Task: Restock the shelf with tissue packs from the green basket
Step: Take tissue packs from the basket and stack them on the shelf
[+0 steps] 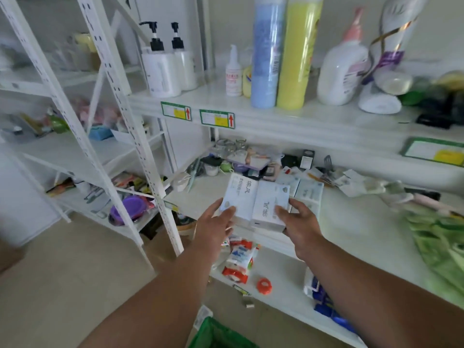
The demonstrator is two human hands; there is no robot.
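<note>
At about nine o'clock a second white rack (82,156) stands with small cluttered goods on its shelves, a purple bowl (131,205) on a low one. Moving right, the person's left hand (216,222) reaches to the front edge of the middle shelf (351,222), fingers spread and partly curled, the fingertips pressed on the near end of the left tissue pack (239,197); the hand is around the pack's lower left corner rather than closed tight. Just beside it, touching side by side, lies the right tissue pack (272,203), and the right hand (300,223) cups its near right corner, thumb on top, fingers beneath and hidden. Both packs sit at the shelf's edge, near the frame's centre. Behind them at one o'clock more tissue packs (307,193) lie flat on the shelf. On the upper shelf at twelve o'clock stand a blue roll (266,51) and a yellow roll (296,54), upright and touching. At six o'clock the green basket (216,335) shows at the bottom edge, between the forearms. At four o'clock a green bag (442,242) lies on the shelf.
</note>
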